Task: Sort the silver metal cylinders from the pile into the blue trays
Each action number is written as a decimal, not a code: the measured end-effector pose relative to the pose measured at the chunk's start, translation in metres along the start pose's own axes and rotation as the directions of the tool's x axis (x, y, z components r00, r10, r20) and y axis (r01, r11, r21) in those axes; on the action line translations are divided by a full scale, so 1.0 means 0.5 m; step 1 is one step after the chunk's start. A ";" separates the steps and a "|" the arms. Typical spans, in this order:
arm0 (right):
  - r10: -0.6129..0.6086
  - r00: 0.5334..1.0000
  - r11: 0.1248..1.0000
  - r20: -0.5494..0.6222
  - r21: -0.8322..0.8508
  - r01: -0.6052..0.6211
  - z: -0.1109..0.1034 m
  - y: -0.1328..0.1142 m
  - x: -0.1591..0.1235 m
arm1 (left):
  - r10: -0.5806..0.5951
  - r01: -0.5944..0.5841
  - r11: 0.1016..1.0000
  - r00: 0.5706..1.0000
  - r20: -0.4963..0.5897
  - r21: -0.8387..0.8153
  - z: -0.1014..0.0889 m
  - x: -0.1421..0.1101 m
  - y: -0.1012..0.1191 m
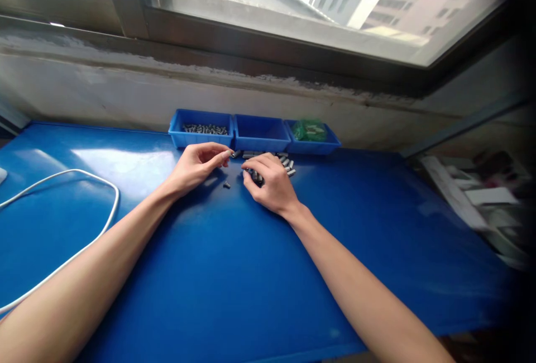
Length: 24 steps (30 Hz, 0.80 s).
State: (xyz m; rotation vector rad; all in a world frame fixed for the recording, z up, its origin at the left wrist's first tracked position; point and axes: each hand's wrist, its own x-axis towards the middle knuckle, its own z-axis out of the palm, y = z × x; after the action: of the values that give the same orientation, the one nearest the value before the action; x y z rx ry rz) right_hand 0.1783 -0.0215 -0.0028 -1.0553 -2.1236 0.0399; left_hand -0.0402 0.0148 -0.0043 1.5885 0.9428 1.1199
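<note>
Bare forearms point(121, 246) cross blue tabletop point(234, 273); left hand point(205, 162) pinches small metal part point(237, 154), near one screw point(226, 185). Right hand point(272, 184) curls over metal pieces point(288, 167), its grip unclear.

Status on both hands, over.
Left hand pinching small metal piece. Right hand over metal pieces, grip unclear. Loose screw on blue table.

head view, from the person's head | facing forward and down | bare left hand point(199, 163) and bare right hand point(273, 182) at arm's reach, mid-view | glossy blue flat surface point(234, 273) below, metal-framed glass window point(268, 44) above, slanting
</note>
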 end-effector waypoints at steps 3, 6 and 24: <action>-0.030 0.998 0.998 0.048 -0.056 0.033 -0.004 0.006 -0.002 | 0.002 -0.002 1.000 1.000 0.021 0.013 0.001 -0.001 0.003; -0.035 0.995 0.994 0.089 -0.098 0.044 -0.007 0.014 -0.005 | -0.001 0.000 1.000 0.999 0.046 0.009 0.001 -0.002 0.006; -0.003 0.996 0.998 0.085 -0.068 0.009 0.000 0.024 -0.004 | 0.118 -0.140 0.989 0.936 -0.331 -0.042 0.006 0.013 -0.005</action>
State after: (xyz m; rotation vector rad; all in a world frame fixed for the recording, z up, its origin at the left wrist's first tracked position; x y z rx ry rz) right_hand 0.1872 -0.0147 -0.0080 -1.1042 -2.2179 0.0095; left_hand -0.0357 0.0208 -0.0057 1.4531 1.0151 1.5268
